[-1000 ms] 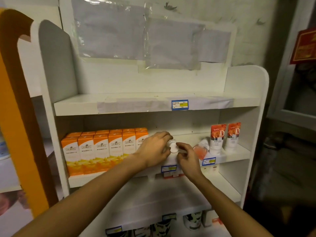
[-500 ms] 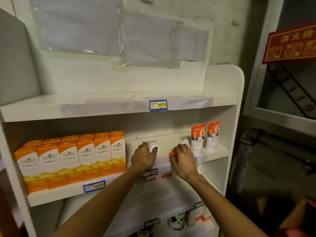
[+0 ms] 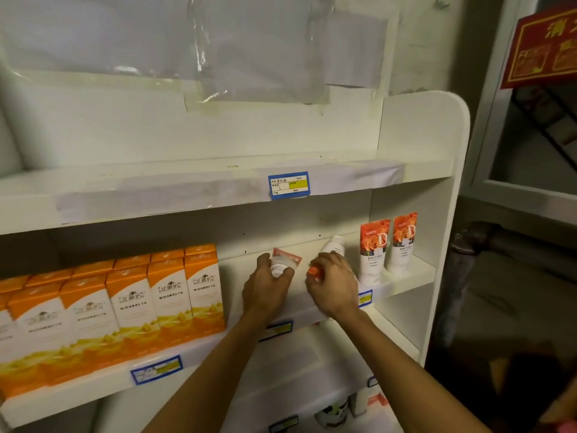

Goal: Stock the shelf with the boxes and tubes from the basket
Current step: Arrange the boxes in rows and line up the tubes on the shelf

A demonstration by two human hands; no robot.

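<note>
On the middle shelf (image 3: 415, 278) my left hand (image 3: 267, 289) grips a white and orange tube (image 3: 285, 259) by its cap end, the tube tilted back toward the rear wall. My right hand (image 3: 332, 287) holds a second tube (image 3: 333, 245), white end up and orange end at my fingers, leaning next to two upright orange and white tubes (image 3: 388, 245). Several orange and white boxes (image 3: 140, 298) stand in rows on the left of the same shelf. The basket is out of sight.
The top shelf (image 3: 187, 195) carries a blue price label (image 3: 288, 185). More price labels run along the middle shelf's front edge. Items stand on the lowest shelf (image 3: 331, 414). A red sign (image 3: 543, 48) hangs on the right.
The view has shifted right and closer. My hands have parted: the left tilted its tube up toward the back, the right carried its tube nearer the standing tubes.
</note>
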